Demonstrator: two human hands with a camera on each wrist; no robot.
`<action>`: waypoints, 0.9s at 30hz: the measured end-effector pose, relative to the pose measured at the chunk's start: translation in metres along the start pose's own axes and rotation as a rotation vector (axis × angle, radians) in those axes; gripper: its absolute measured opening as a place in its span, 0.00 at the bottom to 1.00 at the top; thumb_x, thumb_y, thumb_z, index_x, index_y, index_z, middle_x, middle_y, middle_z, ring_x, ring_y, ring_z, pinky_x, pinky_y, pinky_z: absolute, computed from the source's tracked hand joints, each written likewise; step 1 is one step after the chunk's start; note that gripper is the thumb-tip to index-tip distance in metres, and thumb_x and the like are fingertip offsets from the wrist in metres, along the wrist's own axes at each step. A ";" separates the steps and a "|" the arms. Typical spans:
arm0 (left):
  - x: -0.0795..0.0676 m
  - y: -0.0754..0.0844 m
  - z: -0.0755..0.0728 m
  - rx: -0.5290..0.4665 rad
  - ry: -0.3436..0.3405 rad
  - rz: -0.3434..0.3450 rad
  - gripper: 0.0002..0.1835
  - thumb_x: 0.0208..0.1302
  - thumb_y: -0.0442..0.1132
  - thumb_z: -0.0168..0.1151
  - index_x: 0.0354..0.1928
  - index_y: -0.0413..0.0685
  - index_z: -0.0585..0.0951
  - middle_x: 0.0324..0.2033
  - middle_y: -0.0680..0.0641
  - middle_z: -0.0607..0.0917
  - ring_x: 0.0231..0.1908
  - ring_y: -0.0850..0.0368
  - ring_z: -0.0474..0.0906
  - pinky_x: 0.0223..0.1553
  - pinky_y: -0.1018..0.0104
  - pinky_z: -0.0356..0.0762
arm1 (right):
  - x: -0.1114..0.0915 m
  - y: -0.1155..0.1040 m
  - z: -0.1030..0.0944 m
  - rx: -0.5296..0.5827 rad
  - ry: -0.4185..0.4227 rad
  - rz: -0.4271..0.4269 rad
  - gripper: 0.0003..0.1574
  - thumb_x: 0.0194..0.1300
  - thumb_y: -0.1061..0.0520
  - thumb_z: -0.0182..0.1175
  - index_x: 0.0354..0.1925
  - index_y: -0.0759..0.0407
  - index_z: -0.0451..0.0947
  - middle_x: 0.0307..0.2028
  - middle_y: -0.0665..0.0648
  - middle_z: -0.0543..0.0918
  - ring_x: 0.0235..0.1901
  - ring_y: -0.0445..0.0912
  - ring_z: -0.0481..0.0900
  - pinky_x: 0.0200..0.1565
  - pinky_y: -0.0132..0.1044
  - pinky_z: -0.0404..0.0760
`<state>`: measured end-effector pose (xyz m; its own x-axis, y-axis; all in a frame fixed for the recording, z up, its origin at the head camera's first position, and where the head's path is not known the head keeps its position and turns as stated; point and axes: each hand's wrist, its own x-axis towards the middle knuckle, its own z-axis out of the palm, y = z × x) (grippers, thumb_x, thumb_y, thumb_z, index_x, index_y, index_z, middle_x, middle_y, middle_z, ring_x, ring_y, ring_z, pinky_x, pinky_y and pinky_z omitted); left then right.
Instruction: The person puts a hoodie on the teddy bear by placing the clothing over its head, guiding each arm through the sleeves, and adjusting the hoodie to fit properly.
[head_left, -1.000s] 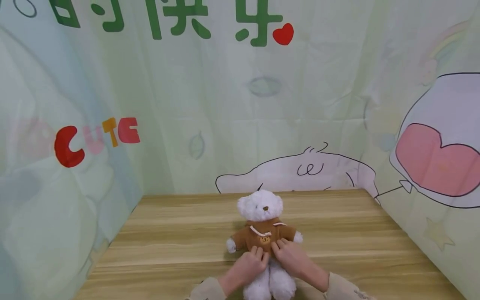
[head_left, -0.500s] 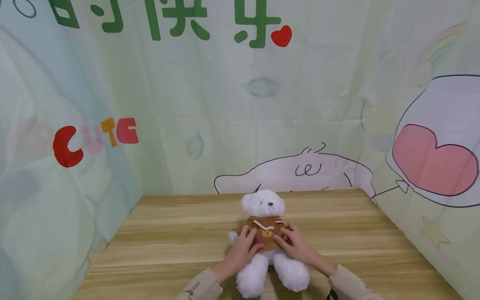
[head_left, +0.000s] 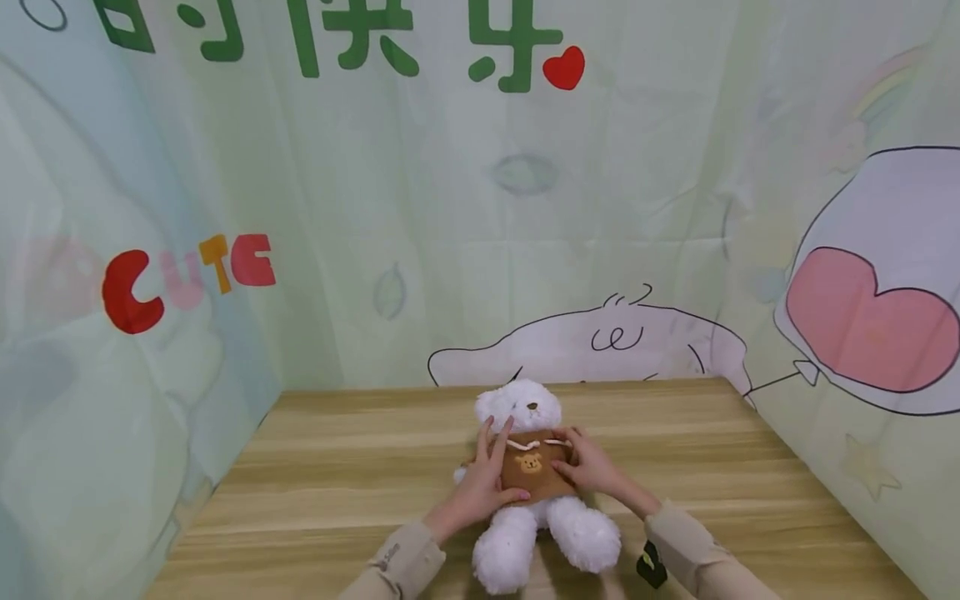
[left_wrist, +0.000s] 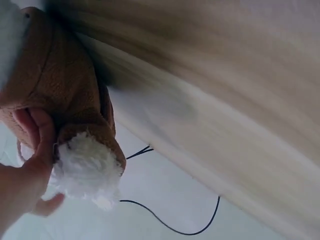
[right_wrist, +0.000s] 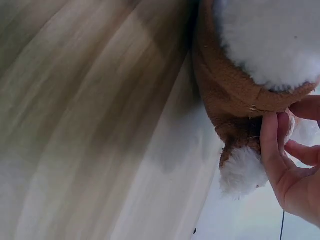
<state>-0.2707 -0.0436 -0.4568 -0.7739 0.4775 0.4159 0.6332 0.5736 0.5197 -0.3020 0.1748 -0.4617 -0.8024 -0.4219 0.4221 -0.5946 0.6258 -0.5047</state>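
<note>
A white plush teddy bear [head_left: 581, 537] in a brown sweater [head_left: 531, 483] lies on its back on the wooden table. My left hand [head_left: 478, 487] rests along the bear's side on the left, two fingers straight towards its neck and the thumb on the sweater's hem. On the other side my right hand [head_left: 596, 467] holds the sweater, with the thumb on the front and the fingers near the shoulder. The left wrist view shows a white paw [left_wrist: 87, 167] beside the left fingers. The other paw [right_wrist: 242, 172] hangs next to the right fingers in the right wrist view.
The wood-grain table [head_left: 337, 467] stretches out around the bear. A printed curtain [head_left: 360, 208] hangs behind and on both sides. A small dark object [head_left: 651, 565] shows by the right sleeve.
Both hands have moved up from the sweater's hem to its sides. The bear's legs came into view and spread. Most recently the left fingers straightened towards the neck.
</note>
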 end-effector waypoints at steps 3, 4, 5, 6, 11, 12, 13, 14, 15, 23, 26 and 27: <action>0.001 -0.001 0.000 -0.038 0.026 -0.040 0.57 0.44 0.48 0.69 0.67 0.37 0.42 0.61 0.30 0.55 0.48 0.41 0.72 0.47 0.53 0.72 | 0.003 -0.002 -0.001 -0.004 0.015 0.009 0.18 0.51 0.61 0.63 0.40 0.67 0.72 0.34 0.61 0.73 0.25 0.38 0.68 0.28 0.27 0.69; 0.001 -0.001 -0.001 -0.046 0.038 -0.042 0.56 0.43 0.48 0.69 0.66 0.34 0.44 0.59 0.31 0.60 0.51 0.41 0.70 0.50 0.52 0.70 | 0.004 -0.004 -0.001 -0.011 0.020 0.014 0.15 0.51 0.61 0.64 0.37 0.66 0.72 0.31 0.59 0.72 0.24 0.37 0.67 0.27 0.26 0.68; 0.001 -0.001 -0.001 -0.055 0.048 -0.039 0.55 0.43 0.47 0.70 0.65 0.33 0.46 0.56 0.34 0.64 0.52 0.44 0.69 0.51 0.52 0.69 | 0.004 -0.006 -0.002 -0.024 0.026 0.015 0.12 0.51 0.61 0.64 0.34 0.65 0.73 0.29 0.57 0.72 0.23 0.36 0.66 0.26 0.25 0.67; 0.001 -0.001 -0.001 -0.062 0.054 -0.037 0.53 0.43 0.47 0.70 0.64 0.32 0.49 0.54 0.37 0.67 0.52 0.46 0.69 0.52 0.53 0.68 | 0.004 -0.007 -0.002 -0.037 0.029 0.011 0.10 0.51 0.61 0.63 0.31 0.64 0.73 0.27 0.55 0.72 0.23 0.36 0.65 0.25 0.25 0.66; 0.000 0.000 -0.001 -0.097 0.058 0.016 0.32 0.46 0.46 0.67 0.54 0.39 0.70 0.39 0.48 0.72 0.35 0.59 0.72 0.37 0.70 0.72 | 0.003 -0.015 -0.004 -0.071 0.046 -0.035 0.06 0.54 0.59 0.61 0.24 0.58 0.74 0.24 0.53 0.71 0.21 0.34 0.65 0.24 0.24 0.66; 0.000 0.000 -0.001 -0.107 0.050 0.027 0.28 0.48 0.45 0.66 0.51 0.41 0.72 0.38 0.49 0.71 0.33 0.60 0.72 0.35 0.73 0.71 | 0.002 -0.016 -0.005 -0.069 0.046 -0.049 0.06 0.55 0.59 0.60 0.24 0.58 0.74 0.25 0.53 0.72 0.22 0.34 0.66 0.25 0.24 0.67; -0.001 0.001 -0.001 -0.110 0.049 0.045 0.23 0.49 0.43 0.65 0.48 0.42 0.74 0.37 0.49 0.71 0.31 0.61 0.72 0.32 0.76 0.70 | 0.002 -0.018 -0.006 -0.073 0.044 -0.062 0.06 0.56 0.58 0.59 0.25 0.57 0.74 0.25 0.52 0.72 0.23 0.34 0.66 0.25 0.24 0.68; -0.001 0.002 -0.001 -0.118 0.051 0.061 0.19 0.51 0.41 0.64 0.46 0.43 0.76 0.35 0.49 0.71 0.29 0.61 0.72 0.30 0.77 0.70 | 0.001 -0.020 -0.007 -0.082 0.040 -0.078 0.06 0.57 0.57 0.59 0.25 0.55 0.74 0.26 0.52 0.72 0.23 0.34 0.66 0.25 0.24 0.67; -0.002 0.002 0.000 -0.106 0.062 0.083 0.17 0.52 0.40 0.63 0.44 0.44 0.77 0.34 0.49 0.72 0.30 0.62 0.73 0.32 0.77 0.71 | 0.000 -0.022 -0.009 -0.094 0.033 -0.098 0.07 0.57 0.56 0.58 0.24 0.54 0.74 0.25 0.51 0.72 0.23 0.34 0.65 0.25 0.24 0.67; -0.012 0.005 0.003 -0.024 0.217 0.269 0.08 0.50 0.31 0.63 0.35 0.43 0.80 0.32 0.49 0.76 0.33 0.61 0.70 0.34 0.77 0.70 | -0.010 -0.033 -0.025 -0.256 -0.084 -0.178 0.16 0.58 0.52 0.57 0.16 0.50 0.66 0.13 0.40 0.61 0.13 0.29 0.54 0.16 0.21 0.55; -0.014 0.006 0.003 0.017 0.262 0.218 0.11 0.48 0.36 0.66 0.36 0.46 0.80 0.35 0.48 0.77 0.37 0.57 0.68 0.40 0.72 0.65 | -0.014 -0.032 -0.029 -0.295 -0.096 -0.197 0.17 0.58 0.49 0.57 0.15 0.47 0.67 0.12 0.38 0.61 0.14 0.28 0.54 0.19 0.23 0.60; -0.014 0.007 0.002 0.044 0.273 0.167 0.15 0.47 0.40 0.67 0.39 0.46 0.79 0.39 0.47 0.77 0.40 0.55 0.67 0.43 0.67 0.62 | -0.015 -0.030 -0.029 -0.291 -0.085 -0.202 0.17 0.57 0.49 0.57 0.15 0.46 0.68 0.14 0.39 0.62 0.16 0.30 0.56 0.24 0.26 0.66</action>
<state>-0.2555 -0.0449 -0.4608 -0.6296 0.3748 0.6805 0.7468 0.5336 0.3970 -0.2709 0.1816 -0.4309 -0.6787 -0.6019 0.4209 -0.7122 0.6793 -0.1771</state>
